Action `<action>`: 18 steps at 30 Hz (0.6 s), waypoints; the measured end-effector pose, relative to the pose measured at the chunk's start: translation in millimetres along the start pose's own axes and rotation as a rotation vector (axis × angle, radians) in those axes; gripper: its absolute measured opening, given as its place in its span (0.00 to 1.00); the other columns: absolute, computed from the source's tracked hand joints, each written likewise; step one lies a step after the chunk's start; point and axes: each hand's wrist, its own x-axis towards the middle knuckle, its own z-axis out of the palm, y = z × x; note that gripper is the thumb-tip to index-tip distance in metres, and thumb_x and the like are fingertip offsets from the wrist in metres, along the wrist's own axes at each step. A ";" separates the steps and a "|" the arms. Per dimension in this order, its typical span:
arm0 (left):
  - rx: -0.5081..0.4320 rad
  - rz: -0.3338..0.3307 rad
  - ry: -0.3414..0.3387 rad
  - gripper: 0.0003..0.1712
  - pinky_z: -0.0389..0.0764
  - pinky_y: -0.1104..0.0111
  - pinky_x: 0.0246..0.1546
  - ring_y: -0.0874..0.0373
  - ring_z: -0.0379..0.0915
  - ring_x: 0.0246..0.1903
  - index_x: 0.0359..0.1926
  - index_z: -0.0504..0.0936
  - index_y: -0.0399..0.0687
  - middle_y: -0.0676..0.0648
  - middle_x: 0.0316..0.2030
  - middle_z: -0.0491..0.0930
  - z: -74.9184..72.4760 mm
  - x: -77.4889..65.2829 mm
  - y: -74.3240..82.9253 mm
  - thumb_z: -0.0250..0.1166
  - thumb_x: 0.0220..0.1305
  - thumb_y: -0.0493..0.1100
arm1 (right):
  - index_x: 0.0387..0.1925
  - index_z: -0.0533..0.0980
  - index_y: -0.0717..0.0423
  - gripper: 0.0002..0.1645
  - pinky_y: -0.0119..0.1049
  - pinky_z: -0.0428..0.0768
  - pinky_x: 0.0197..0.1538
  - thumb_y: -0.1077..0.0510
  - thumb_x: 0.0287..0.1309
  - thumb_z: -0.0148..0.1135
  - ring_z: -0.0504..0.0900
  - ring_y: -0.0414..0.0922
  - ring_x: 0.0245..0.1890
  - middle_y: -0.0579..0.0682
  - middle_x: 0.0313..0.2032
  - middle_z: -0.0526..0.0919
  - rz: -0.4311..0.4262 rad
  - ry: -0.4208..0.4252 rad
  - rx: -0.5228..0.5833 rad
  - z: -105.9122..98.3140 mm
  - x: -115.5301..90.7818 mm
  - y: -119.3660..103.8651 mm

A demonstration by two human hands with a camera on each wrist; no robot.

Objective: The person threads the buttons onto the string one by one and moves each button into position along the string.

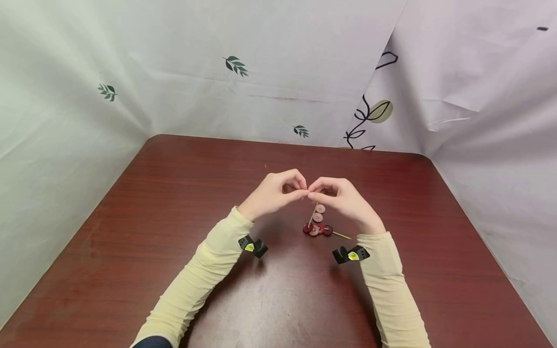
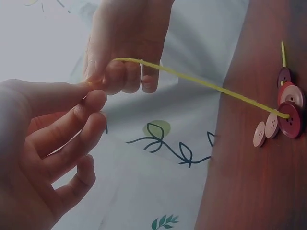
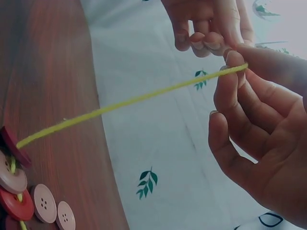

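A yellow yarn (image 2: pixel 192 80) rises from a row of threaded buttons on the table to the fingertips of both hands. My right hand (image 1: pixel 348 198) pinches it near its upper end between thumb and index finger. Thumb and index finger of my left hand (image 1: pixel 275 192) pinch at the same spot, tips meeting the right hand's; the yarn's very end is hidden there. On the yarn sit a dark red button (image 2: pixel 290 120), a pink button (image 3: pixel 13 178), a red button (image 3: pixel 17 203) and a darker one (image 1: pixel 328 230). The yarn's other end pokes out past them.
Two loose pink buttons, one (image 3: pixel 44 203) larger in the right wrist view than the other (image 3: pixel 65 215), lie beside the threaded row. The reddish-brown table (image 1: pixel 174 193) is bordered by hanging white cloth (image 1: pixel 187 96) with leaf prints.
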 end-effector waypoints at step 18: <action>0.038 -0.077 -0.210 0.17 0.79 0.62 0.49 0.62 0.79 0.42 0.56 0.77 0.49 0.50 0.42 0.84 29.8 2.8 -22.9 0.61 0.66 0.40 | 0.37 0.81 0.52 0.04 0.29 0.76 0.43 0.57 0.61 0.63 0.79 0.37 0.35 0.49 0.33 0.84 -0.036 -0.212 -0.179 -25.9 -10.7 12.2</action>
